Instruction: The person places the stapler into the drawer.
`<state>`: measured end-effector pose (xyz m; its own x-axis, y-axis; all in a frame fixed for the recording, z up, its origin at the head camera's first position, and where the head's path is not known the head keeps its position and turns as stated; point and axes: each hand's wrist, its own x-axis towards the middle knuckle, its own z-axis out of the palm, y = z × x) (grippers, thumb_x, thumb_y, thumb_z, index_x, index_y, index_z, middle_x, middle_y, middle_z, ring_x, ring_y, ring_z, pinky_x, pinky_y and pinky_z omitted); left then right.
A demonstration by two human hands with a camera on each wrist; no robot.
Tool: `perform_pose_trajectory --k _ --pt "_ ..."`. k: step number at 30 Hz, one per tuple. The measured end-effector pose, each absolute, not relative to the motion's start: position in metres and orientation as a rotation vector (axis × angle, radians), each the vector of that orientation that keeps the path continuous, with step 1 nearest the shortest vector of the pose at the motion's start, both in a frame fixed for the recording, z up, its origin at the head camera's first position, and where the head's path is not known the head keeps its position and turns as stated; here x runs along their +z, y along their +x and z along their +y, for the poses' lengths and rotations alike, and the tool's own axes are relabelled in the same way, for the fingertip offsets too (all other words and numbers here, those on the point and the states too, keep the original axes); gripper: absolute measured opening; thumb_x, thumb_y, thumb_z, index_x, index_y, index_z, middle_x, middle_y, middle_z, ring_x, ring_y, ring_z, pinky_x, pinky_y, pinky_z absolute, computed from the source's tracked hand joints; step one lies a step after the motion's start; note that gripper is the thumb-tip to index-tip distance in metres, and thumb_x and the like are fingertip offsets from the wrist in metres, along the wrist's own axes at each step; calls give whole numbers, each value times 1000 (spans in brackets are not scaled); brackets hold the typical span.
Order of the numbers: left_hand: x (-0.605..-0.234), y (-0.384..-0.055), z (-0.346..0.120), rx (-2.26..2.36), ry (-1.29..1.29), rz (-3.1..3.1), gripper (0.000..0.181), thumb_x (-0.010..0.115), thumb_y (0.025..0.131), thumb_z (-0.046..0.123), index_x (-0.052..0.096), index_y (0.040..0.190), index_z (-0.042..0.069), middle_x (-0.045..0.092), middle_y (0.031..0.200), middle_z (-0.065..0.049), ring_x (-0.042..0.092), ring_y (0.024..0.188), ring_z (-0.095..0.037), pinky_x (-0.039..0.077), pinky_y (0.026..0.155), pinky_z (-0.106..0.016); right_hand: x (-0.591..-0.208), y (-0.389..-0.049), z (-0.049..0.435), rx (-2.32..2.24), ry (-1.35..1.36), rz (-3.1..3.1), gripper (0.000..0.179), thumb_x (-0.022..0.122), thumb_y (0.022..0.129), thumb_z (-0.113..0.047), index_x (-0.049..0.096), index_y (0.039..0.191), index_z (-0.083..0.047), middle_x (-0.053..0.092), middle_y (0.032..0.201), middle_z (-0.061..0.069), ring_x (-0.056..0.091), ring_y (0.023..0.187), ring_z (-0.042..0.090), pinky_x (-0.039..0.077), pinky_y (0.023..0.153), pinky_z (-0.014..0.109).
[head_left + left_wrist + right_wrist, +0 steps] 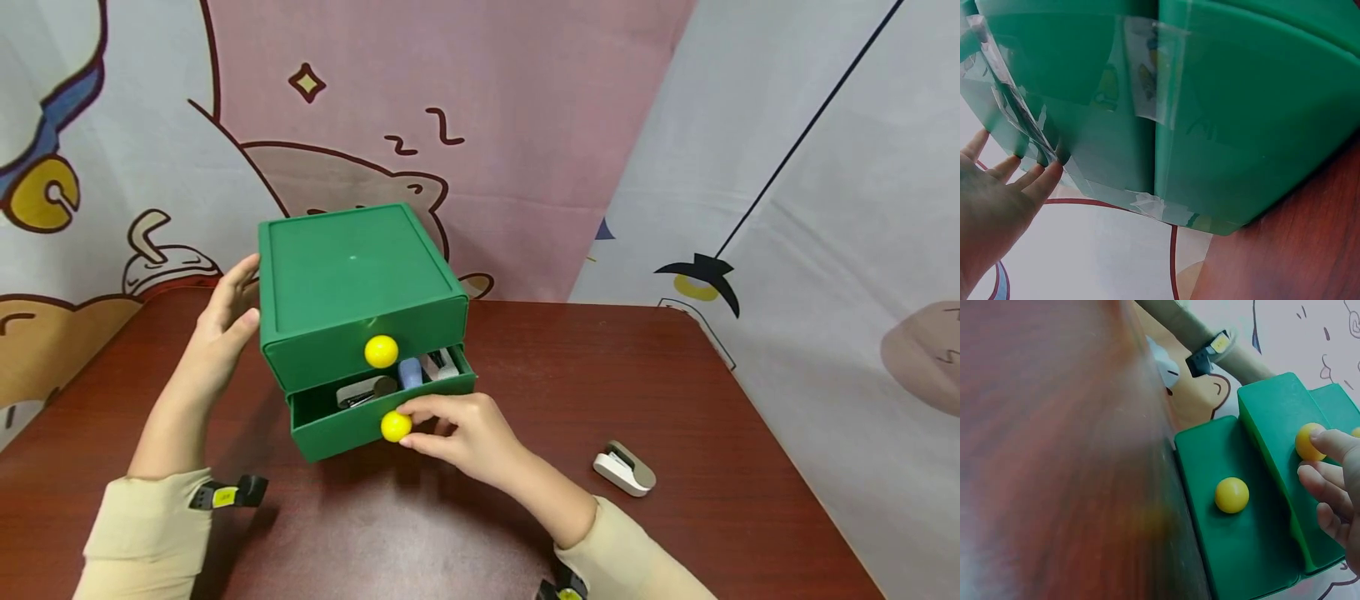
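A green drawer cabinet (352,275) stands on the table, its middle drawer (337,437) pulled partway out. My right hand (468,433) pinches that drawer's yellow knob (395,427) between thumb and fingers. Inside lie a small stapler (365,392), a light-blue object (410,373) and another white-and-dark item (439,364), each partly hidden. My left hand (221,325) rests against the cabinet's left side; in the left wrist view its straight fingers touch the taped green side wall (1247,125). The top drawer, with its own yellow knob (381,352), is closed.
A small white-and-grey stapler (625,469) lies on the brown table (720,400), right of the cabinet. Below the pulled-out drawer, the right wrist view shows a closed bottom drawer with a yellow knob (1232,495). A printed cloth (540,150) hangs behind the table.
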<state>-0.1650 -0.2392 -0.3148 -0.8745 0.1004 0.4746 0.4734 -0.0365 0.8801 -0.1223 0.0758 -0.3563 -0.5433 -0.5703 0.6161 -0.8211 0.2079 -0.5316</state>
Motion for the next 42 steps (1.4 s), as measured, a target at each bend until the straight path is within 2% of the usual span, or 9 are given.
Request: perform_pose_trajectory --k 8,12,22,28,37,42 --pt "-315 -165 -239 -1994 -614 -1974 63 60 95 27 32 150 16 34 147 -8 29 134 -22 32 96 -25 -357 -141 67 1267 1239 -2229 27 80 78 -12 72 104 -8 72 89 1 60 62 0 46 56 14" --pt "-315 -165 -240 -1994 -623 -1963 62 60 95 26 32 150 16 35 146 -8 29 134 -22 33 95 -22 -357 -147 64 1254 1215 -2245 26 80 78 -12 73 103 -9 72 88 0 59 59 -2 45 54 14" --pt "-315 -165 -240 -1986 -626 -1962 61 59 95 25 32 150 15 35 146 -8 30 133 -22 33 94 -20 -360 -153 62 1225 1180 -2232 23 81 78 -13 73 99 -11 72 87 -2 62 67 4 46 60 14" --pt "-315 -166 -240 -1980 -627 -1970 62 59 95 25 32 150 15 35 145 -8 30 133 -22 34 94 -20 -366 -151 73 1194 1127 -2326 18 81 77 -16 71 92 -12 70 80 -5 57 61 3 46 58 17" --pt "-316 -166 -240 -1987 -631 -1958 62 59 95 25 32 150 15 35 145 -9 30 133 -22 34 94 -19 -377 -154 74 1202 1256 -2658 28 79 80 -22 71 106 -14 71 86 -2 52 44 -2 45 48 19" --pt "-316 -166 -239 -1985 -641 -1949 61 58 95 24 32 149 15 37 144 -8 30 132 -22 33 94 -19 -381 -156 70 1250 1281 -2672 30 79 80 -19 72 108 -14 71 88 1 54 42 3 45 45 19"
